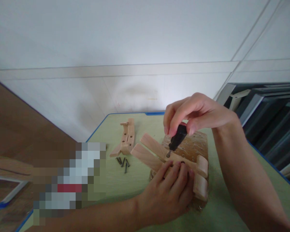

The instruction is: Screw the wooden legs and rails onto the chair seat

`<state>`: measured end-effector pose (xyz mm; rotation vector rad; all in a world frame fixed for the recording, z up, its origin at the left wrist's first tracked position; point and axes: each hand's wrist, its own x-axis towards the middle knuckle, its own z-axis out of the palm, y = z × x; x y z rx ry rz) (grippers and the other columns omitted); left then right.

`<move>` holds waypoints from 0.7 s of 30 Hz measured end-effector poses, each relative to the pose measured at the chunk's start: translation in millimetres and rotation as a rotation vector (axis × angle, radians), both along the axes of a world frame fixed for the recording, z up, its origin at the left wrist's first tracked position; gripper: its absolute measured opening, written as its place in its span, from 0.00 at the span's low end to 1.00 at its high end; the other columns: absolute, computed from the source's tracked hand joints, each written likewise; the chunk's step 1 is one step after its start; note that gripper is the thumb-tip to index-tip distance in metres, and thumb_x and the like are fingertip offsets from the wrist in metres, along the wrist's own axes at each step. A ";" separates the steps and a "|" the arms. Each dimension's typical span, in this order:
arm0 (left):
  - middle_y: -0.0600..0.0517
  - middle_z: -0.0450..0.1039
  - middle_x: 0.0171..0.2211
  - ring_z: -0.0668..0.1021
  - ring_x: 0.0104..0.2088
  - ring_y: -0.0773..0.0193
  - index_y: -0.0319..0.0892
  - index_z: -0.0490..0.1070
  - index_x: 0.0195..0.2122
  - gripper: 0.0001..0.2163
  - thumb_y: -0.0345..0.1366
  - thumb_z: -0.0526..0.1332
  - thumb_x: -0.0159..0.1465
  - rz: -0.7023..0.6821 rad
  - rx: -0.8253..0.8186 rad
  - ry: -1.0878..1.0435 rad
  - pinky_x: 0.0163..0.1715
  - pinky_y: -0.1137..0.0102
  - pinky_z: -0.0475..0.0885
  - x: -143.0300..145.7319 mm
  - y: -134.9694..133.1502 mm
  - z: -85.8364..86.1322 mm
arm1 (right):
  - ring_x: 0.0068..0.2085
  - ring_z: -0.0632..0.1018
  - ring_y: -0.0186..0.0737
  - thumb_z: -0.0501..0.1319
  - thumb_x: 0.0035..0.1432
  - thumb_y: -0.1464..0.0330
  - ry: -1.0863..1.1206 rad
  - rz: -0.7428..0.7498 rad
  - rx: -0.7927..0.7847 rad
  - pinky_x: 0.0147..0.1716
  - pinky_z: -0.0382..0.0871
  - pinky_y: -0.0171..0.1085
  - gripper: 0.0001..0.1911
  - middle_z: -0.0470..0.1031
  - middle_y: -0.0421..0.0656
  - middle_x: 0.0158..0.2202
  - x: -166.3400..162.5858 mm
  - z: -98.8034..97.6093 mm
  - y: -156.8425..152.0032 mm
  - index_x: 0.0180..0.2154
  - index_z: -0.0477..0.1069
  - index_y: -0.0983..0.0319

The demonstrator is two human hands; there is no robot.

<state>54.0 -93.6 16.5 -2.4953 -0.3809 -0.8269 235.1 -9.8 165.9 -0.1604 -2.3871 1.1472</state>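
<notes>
My right hand (200, 112) is closed round the black handle of a short screwdriver (178, 138). The screwdriver tilts, and its metal tip meets a screw hole in a light wooden piece (147, 157) with two flat prongs and two rounded ends. My left hand (168, 191) grips this piece from the near side, its fingers curled over the top and covering part of it. Underneath lies a brown wooden block (190, 145) with a pitted, rough top. To the left, several dark screws (123, 162) lie loose on the green tabletop (103, 180).
A second wooden piece with dark holes (128, 138) rests near the table's far edge. A blurred-out object (79, 174) is at the left. Dark flat panels (270, 112) lean at the right, and a white wall (125, 90) stands behind the table.
</notes>
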 end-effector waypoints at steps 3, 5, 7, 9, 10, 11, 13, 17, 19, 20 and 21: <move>0.41 0.70 0.46 0.72 0.47 0.52 0.36 0.68 0.46 0.20 0.45 0.53 0.60 0.009 -0.008 0.004 0.50 0.57 0.64 -0.6 -0.4 -0.6 | 0.40 0.72 0.31 0.58 0.57 0.67 -0.001 -0.046 0.037 0.40 0.66 0.32 0.12 0.71 0.48 0.39 -1.0 1.3 -2.0 0.38 0.70 0.72; 0.41 0.70 0.46 0.72 0.47 0.52 0.36 0.68 0.46 0.19 0.44 0.53 0.59 0.013 -0.011 0.003 0.50 0.57 0.64 -1.1 -0.7 -0.7 | 0.40 0.72 0.30 0.58 0.58 0.67 -0.018 -0.085 0.075 0.39 0.66 0.31 0.13 0.71 0.48 0.39 -0.5 2.8 -4.3 0.38 0.70 0.72; 0.41 0.70 0.46 0.72 0.48 0.51 0.36 0.68 0.46 0.20 0.45 0.53 0.59 0.014 -0.009 0.009 0.50 0.56 0.64 -1.4 -0.8 -0.6 | 0.39 0.72 0.30 0.57 0.58 0.66 -0.046 -0.126 0.122 0.37 0.66 0.31 0.13 0.71 0.48 0.39 0.7 4.8 -7.2 0.38 0.69 0.72; 0.41 0.69 0.47 0.72 0.48 0.51 0.37 0.68 0.46 0.20 0.46 0.53 0.59 0.012 -0.012 0.022 0.50 0.56 0.64 -1.5 -0.7 -0.5 | 0.39 0.72 0.30 0.57 0.58 0.66 -0.073 -0.160 0.166 0.36 0.65 0.30 0.13 0.71 0.48 0.39 2.0 6.9 -10.1 0.39 0.69 0.71; 0.41 0.69 0.47 0.72 0.48 0.51 0.37 0.68 0.46 0.20 0.46 0.53 0.59 0.014 -0.015 0.024 0.49 0.56 0.65 -1.5 -0.7 -0.6 | 0.38 0.72 0.30 0.58 0.57 0.66 -0.077 -0.173 0.184 0.35 0.65 0.30 0.14 0.71 0.48 0.38 2.5 7.8 -11.5 0.39 0.69 0.71; 0.41 0.69 0.47 0.72 0.47 0.51 0.37 0.68 0.46 0.20 0.46 0.52 0.60 0.016 -0.016 0.023 0.49 0.56 0.65 -1.5 -0.6 -0.8 | 0.38 0.72 0.30 0.58 0.57 0.65 -0.077 -0.182 0.199 0.35 0.65 0.30 0.14 0.72 0.48 0.38 2.7 8.7 -12.7 0.38 0.70 0.71; 0.41 0.69 0.47 0.72 0.47 0.51 0.36 0.68 0.46 0.20 0.46 0.52 0.60 0.018 -0.016 0.019 0.49 0.56 0.65 -1.5 -0.4 -1.2 | 0.36 0.72 0.30 0.60 0.55 0.64 -0.069 -0.207 0.223 0.33 0.64 0.31 0.15 0.73 0.47 0.36 2.5 10.3 -14.9 0.37 0.71 0.71; 0.40 0.69 0.47 0.72 0.48 0.51 0.36 0.68 0.46 0.21 0.47 0.52 0.60 0.010 -0.013 0.036 0.50 0.56 0.64 -1.9 -0.7 -1.9 | 0.33 0.71 0.29 0.59 0.56 0.63 -0.122 -0.297 0.262 0.31 0.63 0.31 0.13 0.74 0.46 0.34 0.7 13.5 -19.0 0.35 0.71 0.69; 0.41 0.69 0.47 0.71 0.48 0.51 0.37 0.68 0.46 0.21 0.47 0.52 0.60 0.016 -0.015 0.030 0.50 0.56 0.64 -2.0 -1.2 -1.8 | 0.32 0.70 0.29 0.58 0.57 0.64 -0.158 -0.341 0.278 0.31 0.62 0.31 0.12 0.74 0.44 0.33 -0.6 15.6 -21.9 0.34 0.70 0.68; 0.41 0.69 0.47 0.71 0.49 0.51 0.37 0.68 0.46 0.20 0.46 0.52 0.60 0.018 -0.016 0.025 0.50 0.56 0.64 -2.0 -1.5 -1.7 | 0.31 0.70 0.29 0.58 0.57 0.65 -0.169 -0.356 0.289 0.30 0.62 0.31 0.11 0.74 0.44 0.32 -1.5 16.9 -23.6 0.34 0.70 0.68; 0.41 0.70 0.47 0.71 0.49 0.51 0.37 0.68 0.46 0.20 0.47 0.52 0.60 0.016 -0.016 0.019 0.50 0.56 0.64 -2.0 -1.8 -1.5 | 0.31 0.70 0.28 0.58 0.57 0.65 -0.176 -0.370 0.303 0.30 0.62 0.31 0.11 0.73 0.43 0.31 -2.6 18.1 -25.6 0.34 0.70 0.68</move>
